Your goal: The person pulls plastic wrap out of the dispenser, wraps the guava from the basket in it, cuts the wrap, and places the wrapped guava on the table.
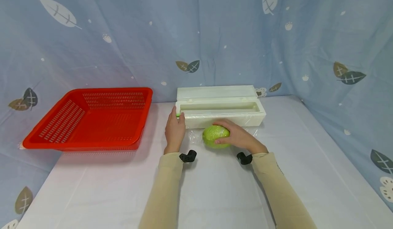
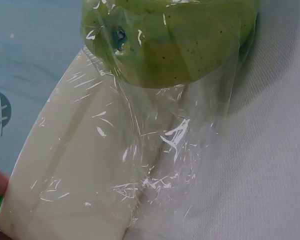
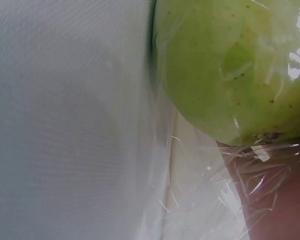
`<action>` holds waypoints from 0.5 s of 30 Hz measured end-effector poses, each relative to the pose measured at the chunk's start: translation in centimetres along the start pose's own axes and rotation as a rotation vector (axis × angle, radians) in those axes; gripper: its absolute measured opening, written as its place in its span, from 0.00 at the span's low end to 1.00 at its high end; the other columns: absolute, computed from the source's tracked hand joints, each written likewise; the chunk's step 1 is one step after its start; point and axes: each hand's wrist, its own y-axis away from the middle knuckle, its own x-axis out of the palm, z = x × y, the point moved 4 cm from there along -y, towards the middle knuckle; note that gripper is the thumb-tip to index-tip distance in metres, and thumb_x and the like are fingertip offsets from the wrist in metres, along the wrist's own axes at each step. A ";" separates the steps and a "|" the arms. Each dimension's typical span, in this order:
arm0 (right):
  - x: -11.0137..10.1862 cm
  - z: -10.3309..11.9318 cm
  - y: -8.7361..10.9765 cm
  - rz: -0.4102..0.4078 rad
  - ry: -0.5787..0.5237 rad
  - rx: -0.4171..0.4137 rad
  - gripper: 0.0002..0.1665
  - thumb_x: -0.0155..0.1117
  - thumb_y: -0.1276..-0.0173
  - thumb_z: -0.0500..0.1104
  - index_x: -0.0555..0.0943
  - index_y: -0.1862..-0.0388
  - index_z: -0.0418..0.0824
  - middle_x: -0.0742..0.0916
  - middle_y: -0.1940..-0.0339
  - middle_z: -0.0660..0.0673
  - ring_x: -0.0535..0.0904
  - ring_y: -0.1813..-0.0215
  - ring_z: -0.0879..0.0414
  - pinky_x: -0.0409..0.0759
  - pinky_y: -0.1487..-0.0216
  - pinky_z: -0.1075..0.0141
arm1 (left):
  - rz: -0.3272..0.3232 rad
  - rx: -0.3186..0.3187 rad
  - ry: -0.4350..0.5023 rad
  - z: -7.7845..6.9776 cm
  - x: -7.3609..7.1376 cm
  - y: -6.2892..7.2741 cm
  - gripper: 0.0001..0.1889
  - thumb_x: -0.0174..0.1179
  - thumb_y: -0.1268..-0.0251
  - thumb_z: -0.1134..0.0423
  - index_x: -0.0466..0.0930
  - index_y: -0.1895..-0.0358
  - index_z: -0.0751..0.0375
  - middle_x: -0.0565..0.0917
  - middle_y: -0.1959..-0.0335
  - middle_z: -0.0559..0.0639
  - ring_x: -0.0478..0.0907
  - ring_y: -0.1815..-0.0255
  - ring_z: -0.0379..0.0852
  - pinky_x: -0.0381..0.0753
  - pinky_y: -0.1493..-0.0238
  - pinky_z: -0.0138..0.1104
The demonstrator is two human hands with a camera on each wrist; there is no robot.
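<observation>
A green mango [image 1: 212, 137] wrapped in clear cling film [image 2: 155, 150] rests on the table in front of a long white cling film dispenser box [image 1: 221, 121]. My right hand [image 1: 236, 135] grips the mango from the right, thumb on the near side and fingers over the far side. Film stretches from the fruit to the box front, as the left wrist view shows. The left hand [image 1: 175, 132] holds the left end of the box, thumb and fingers around its corner by a small green part [image 1: 178, 115]. The box lid [image 1: 216, 92] stands raised behind its long trough.
To the left stands a large red plastic basket [image 1: 139, 133] with slotted sides. The white tablecloth [image 1: 221, 195] covers the table, and a blue leaf-patterned curtain [image 1: 147, 51] hangs behind it. Each wrist carries a small black camera [image 1: 188, 156].
</observation>
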 end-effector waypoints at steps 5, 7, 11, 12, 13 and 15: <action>0.1 0.0 0.1 0.007 -0.006 0.007 0.44 0.66 0.56 0.67 0.66 0.39 0.58 0.69 0.42 0.56 0.67 0.46 0.56 0.69 0.51 0.56 | 0.057 -0.021 0.128 0.5 -0.3 -0.3 0.29 0.45 0.35 0.47 0.54 0.32 0.52 0.62 0.36 0.53 0.60 0.38 0.52 0.60 0.42 0.47; 0.1 0.0 0.0 0.007 -0.006 0.008 0.44 0.66 0.56 0.67 0.67 0.39 0.57 0.69 0.42 0.56 0.67 0.46 0.56 0.69 0.51 0.56 | 0.086 -0.041 0.196 0.7 -0.6 -0.5 0.30 0.47 0.36 0.46 0.55 0.33 0.51 0.63 0.37 0.53 0.61 0.39 0.50 0.61 0.42 0.45; 0.0 -0.1 0.0 0.007 -0.007 0.003 0.44 0.65 0.56 0.67 0.66 0.39 0.56 0.68 0.42 0.56 0.66 0.45 0.56 0.69 0.51 0.55 | 0.077 -0.044 0.232 0.6 -1.3 -0.7 0.31 0.48 0.39 0.43 0.57 0.35 0.52 0.67 0.43 0.54 0.63 0.43 0.50 0.63 0.46 0.42; 0.0 -0.1 0.0 0.006 -0.007 0.001 0.44 0.66 0.56 0.67 0.67 0.39 0.56 0.68 0.42 0.56 0.66 0.45 0.56 0.68 0.50 0.55 | 0.055 -0.039 0.225 0.5 -1.4 -0.7 0.31 0.49 0.39 0.43 0.59 0.36 0.53 0.68 0.46 0.54 0.64 0.45 0.50 0.64 0.49 0.42; 0.0 -0.1 0.0 0.005 -0.009 0.001 0.44 0.66 0.56 0.67 0.67 0.39 0.56 0.69 0.42 0.56 0.66 0.45 0.56 0.68 0.50 0.56 | 0.025 -0.037 0.219 0.4 -1.6 -0.7 0.30 0.49 0.39 0.43 0.60 0.37 0.54 0.68 0.49 0.54 0.64 0.48 0.49 0.65 0.52 0.41; 0.0 -0.1 0.0 0.003 -0.010 -0.005 0.44 0.66 0.55 0.66 0.67 0.39 0.56 0.69 0.41 0.56 0.65 0.45 0.56 0.68 0.50 0.56 | -0.044 -0.037 0.203 0.3 -2.0 -0.7 0.25 0.50 0.38 0.46 0.64 0.42 0.56 0.68 0.57 0.55 0.65 0.55 0.50 0.64 0.58 0.39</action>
